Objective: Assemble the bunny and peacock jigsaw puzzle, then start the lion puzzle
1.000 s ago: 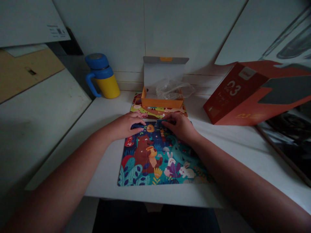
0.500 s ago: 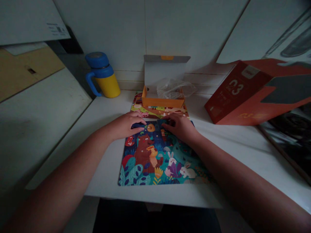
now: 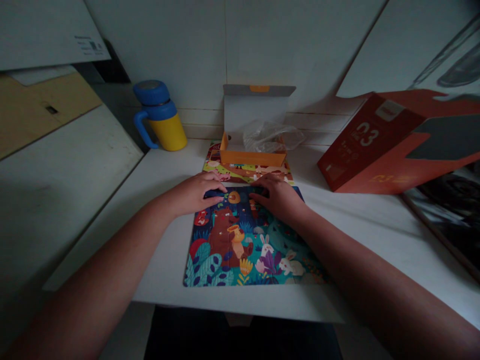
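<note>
A jigsaw puzzle [image 3: 225, 245] with a night forest picture of a bear, rabbits and plants lies flat on the white table. My left hand [image 3: 195, 194] rests at its upper left edge, thumb and fingers apart, with nothing held between them. At the upper middle edge, my right hand [image 3: 279, 197] touches the puzzle with its thumb and fingertips spread over a dark blue piece, which lies level with its neighbours. The right hand and forearm hide the puzzle's right part.
Behind the puzzle, an open orange box [image 3: 253, 157] with clear plastic wrap [image 3: 268, 137] stands on a colourful farm picture sheet [image 3: 236, 173]. A blue and yellow thermos mug [image 3: 167, 125] is at the back left. A large red box [image 3: 375, 155] leans at the right.
The dark blue piece at the puzzle's top middle edge, slightly out of line before, now lies level with the others. My right hand has shifted very little; my left hand stays in place.
</note>
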`<action>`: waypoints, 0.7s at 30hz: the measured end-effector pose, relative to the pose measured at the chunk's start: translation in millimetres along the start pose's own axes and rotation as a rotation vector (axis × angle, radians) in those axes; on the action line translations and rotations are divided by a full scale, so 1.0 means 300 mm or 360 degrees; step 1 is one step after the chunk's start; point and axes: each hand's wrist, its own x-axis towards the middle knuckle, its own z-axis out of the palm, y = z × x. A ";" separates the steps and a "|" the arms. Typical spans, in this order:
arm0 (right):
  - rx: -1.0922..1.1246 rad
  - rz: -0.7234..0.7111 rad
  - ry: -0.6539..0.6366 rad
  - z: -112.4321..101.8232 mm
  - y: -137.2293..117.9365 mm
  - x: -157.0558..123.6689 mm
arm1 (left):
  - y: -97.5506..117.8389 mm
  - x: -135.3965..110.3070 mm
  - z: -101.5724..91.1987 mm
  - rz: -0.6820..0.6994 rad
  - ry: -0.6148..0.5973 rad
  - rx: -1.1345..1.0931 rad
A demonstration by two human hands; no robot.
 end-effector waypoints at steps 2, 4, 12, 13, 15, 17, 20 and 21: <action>-0.0029 -0.0030 -0.0001 0.001 0.001 0.001 | 0.001 0.000 -0.001 -0.0007 -0.0004 0.0009; -0.0042 -0.0042 -0.0005 0.002 0.001 0.002 | 0.000 0.000 -0.001 -0.0008 -0.0006 0.0015; 0.0060 0.0096 0.0189 -0.021 0.000 0.004 | -0.002 -0.004 0.002 0.0018 0.0022 0.0017; 0.0069 0.0112 0.0266 -0.027 0.002 0.002 | -0.002 -0.005 0.001 0.0015 0.0025 0.0018; 0.0068 0.0108 0.0359 -0.041 0.009 -0.003 | -0.002 -0.005 0.001 0.0016 0.0028 0.0023; 0.0038 0.0067 0.0351 -0.052 0.018 -0.007 | -0.003 -0.004 0.001 0.0025 0.0029 0.0029; -0.0012 -0.0025 0.0254 -0.057 0.027 -0.010 | -0.003 -0.002 0.000 0.0035 0.0024 0.0026; -0.0023 -0.0072 0.0213 -0.055 0.030 -0.009 | -0.002 -0.002 0.000 0.0035 0.0023 0.0024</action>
